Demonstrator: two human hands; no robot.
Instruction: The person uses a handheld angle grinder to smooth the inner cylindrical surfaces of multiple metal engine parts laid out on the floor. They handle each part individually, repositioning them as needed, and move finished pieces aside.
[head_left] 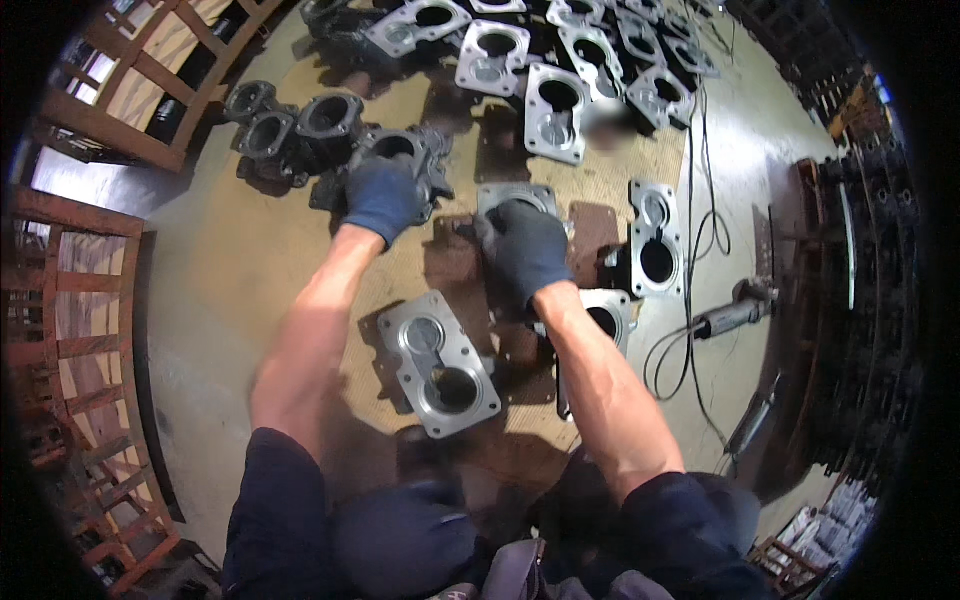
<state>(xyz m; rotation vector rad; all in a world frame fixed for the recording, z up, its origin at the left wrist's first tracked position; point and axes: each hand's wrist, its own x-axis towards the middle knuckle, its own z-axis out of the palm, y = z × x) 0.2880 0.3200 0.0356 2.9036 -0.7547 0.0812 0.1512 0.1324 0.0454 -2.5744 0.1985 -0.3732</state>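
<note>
My left hand (385,197), in a blue work glove, grips the near side of a dark metal casting (433,160) with a round bore. Its fingertips are partly hidden at the casting. My right hand (525,250), in a dark glove, is closed over a casting with a machined silver face (545,197); the glove covers most of that part. Close in front of me lies a silver flanged casting (410,362) with two round openings. Another similar casting (608,312) is partly behind my right forearm.
Further silver-faced castings (556,112) spread across the far floor. Dark castings (268,135) stand at the far left. A grinder-like power tool (735,315) and its black cable (690,350) lie to the right. Wooden crates (95,345) line the left; stacked dark parts (860,290) line the right.
</note>
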